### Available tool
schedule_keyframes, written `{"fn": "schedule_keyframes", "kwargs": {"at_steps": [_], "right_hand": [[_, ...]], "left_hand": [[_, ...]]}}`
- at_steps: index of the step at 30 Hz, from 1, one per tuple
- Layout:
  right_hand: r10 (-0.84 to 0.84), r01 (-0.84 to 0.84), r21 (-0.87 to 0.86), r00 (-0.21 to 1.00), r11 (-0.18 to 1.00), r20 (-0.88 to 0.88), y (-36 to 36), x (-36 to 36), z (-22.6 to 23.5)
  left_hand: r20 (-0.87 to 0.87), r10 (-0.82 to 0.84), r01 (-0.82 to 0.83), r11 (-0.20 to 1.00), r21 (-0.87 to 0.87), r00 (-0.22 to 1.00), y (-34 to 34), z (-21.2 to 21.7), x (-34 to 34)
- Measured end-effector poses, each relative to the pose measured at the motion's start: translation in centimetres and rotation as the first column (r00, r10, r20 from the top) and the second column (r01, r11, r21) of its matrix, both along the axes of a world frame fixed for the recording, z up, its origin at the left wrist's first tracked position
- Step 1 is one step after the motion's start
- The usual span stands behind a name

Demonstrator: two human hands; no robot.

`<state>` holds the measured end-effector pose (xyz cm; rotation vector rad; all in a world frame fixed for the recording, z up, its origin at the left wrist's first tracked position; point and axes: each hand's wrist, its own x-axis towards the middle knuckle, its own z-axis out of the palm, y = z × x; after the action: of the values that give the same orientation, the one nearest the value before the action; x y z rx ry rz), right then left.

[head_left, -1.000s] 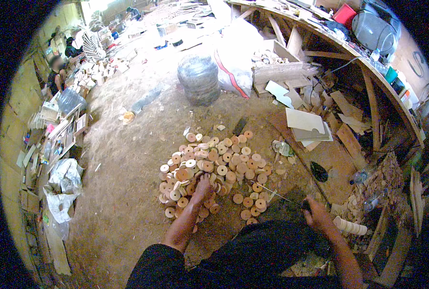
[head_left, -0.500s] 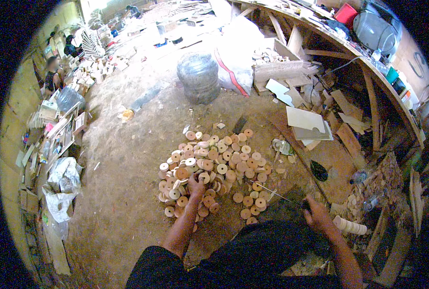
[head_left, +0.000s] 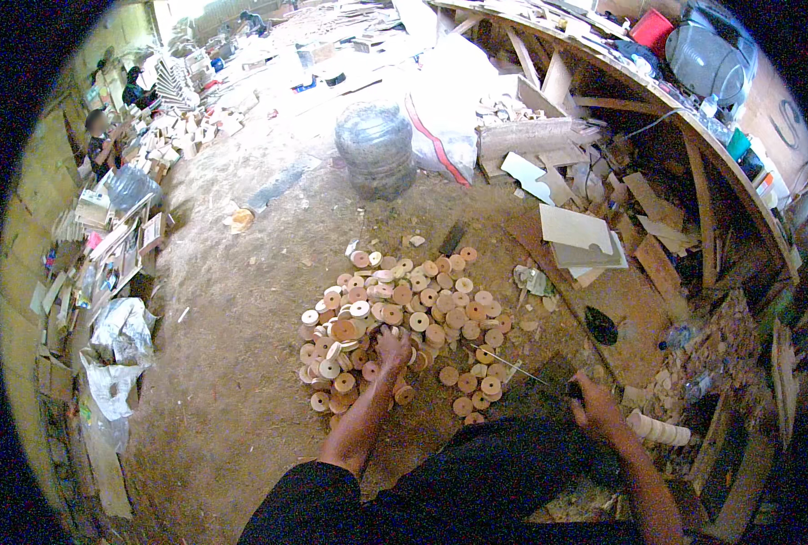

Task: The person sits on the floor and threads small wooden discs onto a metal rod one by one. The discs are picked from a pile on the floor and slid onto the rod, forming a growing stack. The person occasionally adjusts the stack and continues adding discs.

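A heap of round wooden discs (head_left: 419, 322), each with a hole through its centre, lies on the dirt floor before me. My left hand (head_left: 392, 347) is in the heap's middle, its fingers curled down among the discs; whatever they grip is hidden. At the right, my right hand (head_left: 596, 405) is closed around the dark end of a thin metal rod (head_left: 520, 369). The rod slants up and left, its far tip by the heap's right side. Several loose discs (head_left: 465, 406) lie below that tip. Beside my right forearm is a row of pale discs (head_left: 658, 428).
A large translucent jug (head_left: 374, 150) stands beyond the heap, near a white sack (head_left: 445, 145). Wood offcuts (head_left: 576, 238) and a long workbench (head_left: 694, 145) line the right. Scrap and plastic bags (head_left: 118, 359) lie left; a person (head_left: 104, 143) sits farther back.
My left hand has shifted slightly right within the heap, its fingers now deeper among the discs. My right hand and the rod stay nearly still. The person at the far left has moved their arms.
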<state>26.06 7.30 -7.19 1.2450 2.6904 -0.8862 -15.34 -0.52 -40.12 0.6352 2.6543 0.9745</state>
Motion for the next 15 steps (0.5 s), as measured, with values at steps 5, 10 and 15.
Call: {"fn": "schedule_keyframes", "kwargs": {"at_steps": [5, 10, 15], "right_hand": [[0.020, -0.019, 0.026, 0.999, 0.999, -0.034, -0.1, -0.1, 0.1], [0.011, -0.010, 0.032, 0.999, 0.999, -0.033, 0.0, -0.1, -0.4], [0.024, -0.024, 0.036, 1.000, 0.999, -0.008, 0.2, -0.1, -0.6]], "left_hand": [[0.285, -0.133, 0.131, 0.991, 0.026, 0.949, 0.1, 1.6, -3.1], [0.321, -0.082, 0.072, 0.997, 0.043, 0.943, 0.8, 0.4, -3.5], [0.324, -0.147, 0.128, 0.989, 0.078, 0.934, 1.0, -1.3, -3.0]]}}
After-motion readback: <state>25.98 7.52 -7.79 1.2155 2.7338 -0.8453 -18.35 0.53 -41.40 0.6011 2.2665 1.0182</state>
